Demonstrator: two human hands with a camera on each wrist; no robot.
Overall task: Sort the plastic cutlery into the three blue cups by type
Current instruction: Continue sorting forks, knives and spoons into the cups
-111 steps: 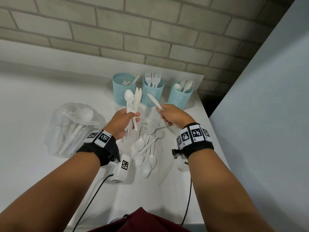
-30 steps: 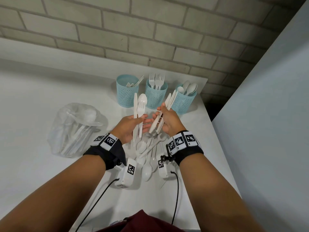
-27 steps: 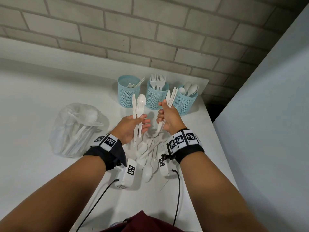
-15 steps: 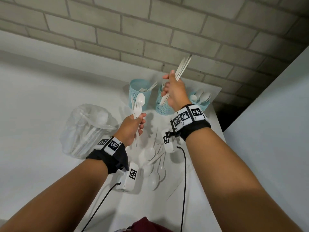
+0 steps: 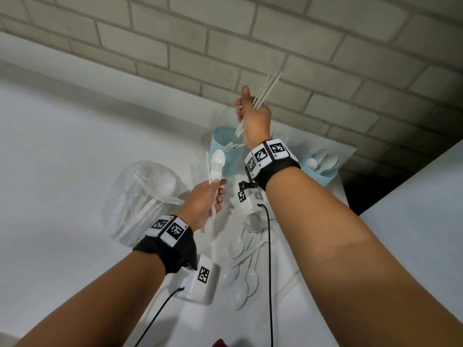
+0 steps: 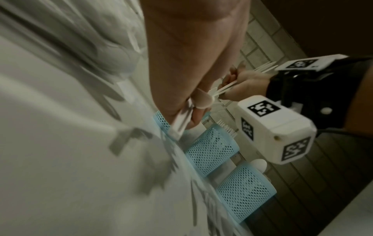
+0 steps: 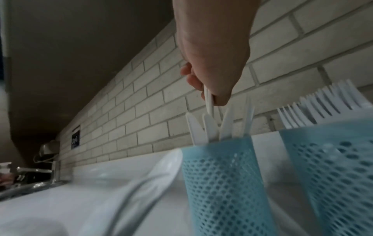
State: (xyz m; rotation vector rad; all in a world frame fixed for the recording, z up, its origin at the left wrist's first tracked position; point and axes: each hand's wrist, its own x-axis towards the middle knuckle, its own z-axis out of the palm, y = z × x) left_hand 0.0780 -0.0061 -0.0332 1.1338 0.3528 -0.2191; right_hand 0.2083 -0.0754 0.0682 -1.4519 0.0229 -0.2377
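Note:
My right hand [image 5: 250, 111] grips a bundle of white knives [image 5: 265, 91] and holds it slanted over the left blue cup [image 5: 225, 159]. In the right wrist view the lower ends of those knives [image 7: 209, 102] dip among the knives standing in that cup [image 7: 222, 175]. Lower and to the left, my left hand [image 5: 215, 194] grips a mixed bunch with a spoon [image 5: 217, 159] on top. The middle cup is hidden behind my right wrist; only its forks [image 5: 279, 135] show. Spoons fill the right cup [image 5: 323, 174].
Loose white spoons and forks [image 5: 241, 266] lie on the white table [image 5: 62, 146] below my hands. A clear plastic bag of cutlery [image 5: 140, 199] sits to the left. A brick wall runs behind the cups, and a grey partition [image 5: 413, 221] stands on the right.
My right hand has carried its knives up and left, from beside my left hand to above the left cup. My left hand kept its bunch roughly in place.

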